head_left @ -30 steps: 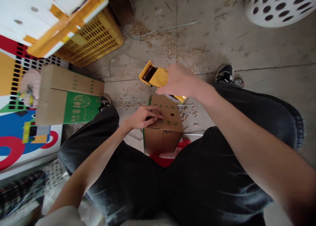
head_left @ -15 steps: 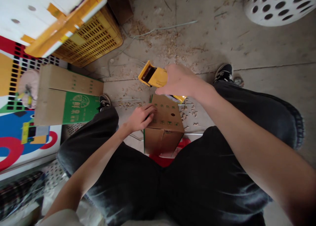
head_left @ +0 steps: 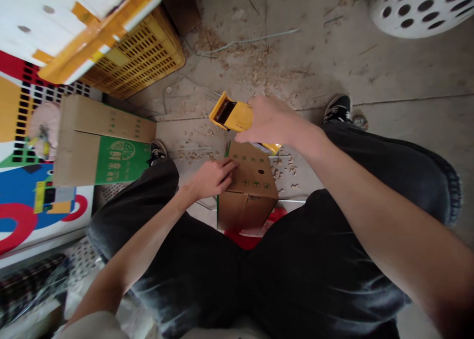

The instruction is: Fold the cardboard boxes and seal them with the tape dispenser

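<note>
A small brown cardboard box (head_left: 255, 169) with green print and a dark round hole stands upright between my knees. My left hand (head_left: 215, 177) rests over its left edge. Those fingers are bent and slightly apart on the top face, with no opposed grip visible. In my right hand (head_left: 270, 119) is a yellow tape dispenser (head_left: 237, 116), held above the far side of the box. My fingers wrap its body and hide its middle. The dispenser's wide mouth points left, and its lower end shows under my palm.
A brown and green carton (head_left: 111, 141) stands on the left, near a yellow crate (head_left: 148, 53) under a white foam box (head_left: 62, 23). A perforated white basket (head_left: 418, 13) is at the upper right. Wood-coloured shavings (head_left: 259, 75) litter the concrete floor. Red material (head_left: 242, 240) lies below the box.
The whole view shifts slightly. My left hand sits a little further right along the box. The dispenser stays in my right hand in nearly the same place.
</note>
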Action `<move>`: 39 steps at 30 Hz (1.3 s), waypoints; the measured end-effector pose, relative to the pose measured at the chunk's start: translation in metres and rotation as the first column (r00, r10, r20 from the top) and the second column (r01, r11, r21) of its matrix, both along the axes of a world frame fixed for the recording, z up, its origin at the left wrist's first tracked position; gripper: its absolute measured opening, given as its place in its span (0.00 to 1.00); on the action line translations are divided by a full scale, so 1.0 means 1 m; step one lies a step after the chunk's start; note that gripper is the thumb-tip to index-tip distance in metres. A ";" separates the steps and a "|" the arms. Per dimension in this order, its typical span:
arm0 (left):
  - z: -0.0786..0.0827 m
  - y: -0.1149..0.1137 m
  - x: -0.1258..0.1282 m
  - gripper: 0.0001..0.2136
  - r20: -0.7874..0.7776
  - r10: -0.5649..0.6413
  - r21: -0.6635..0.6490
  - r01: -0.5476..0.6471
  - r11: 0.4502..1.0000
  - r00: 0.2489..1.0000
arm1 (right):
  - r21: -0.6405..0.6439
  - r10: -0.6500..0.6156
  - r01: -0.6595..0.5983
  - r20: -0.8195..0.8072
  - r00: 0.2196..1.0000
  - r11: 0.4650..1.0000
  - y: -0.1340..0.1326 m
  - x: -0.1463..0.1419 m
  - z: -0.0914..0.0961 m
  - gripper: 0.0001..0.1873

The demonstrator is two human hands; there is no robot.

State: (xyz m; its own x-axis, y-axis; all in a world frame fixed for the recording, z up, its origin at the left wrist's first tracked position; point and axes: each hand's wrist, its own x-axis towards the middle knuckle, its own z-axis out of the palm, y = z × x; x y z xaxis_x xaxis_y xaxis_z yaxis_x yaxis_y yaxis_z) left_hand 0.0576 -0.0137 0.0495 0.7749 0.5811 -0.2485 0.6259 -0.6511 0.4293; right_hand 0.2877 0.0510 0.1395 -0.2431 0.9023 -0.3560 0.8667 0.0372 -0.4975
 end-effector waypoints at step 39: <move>-0.042 0.022 -0.006 0.11 0.094 0.417 -0.339 -0.365 0.867 0.904 | 0.007 0.011 -0.011 0.024 1.000 1.000 0.000 0.002 -0.002 0.24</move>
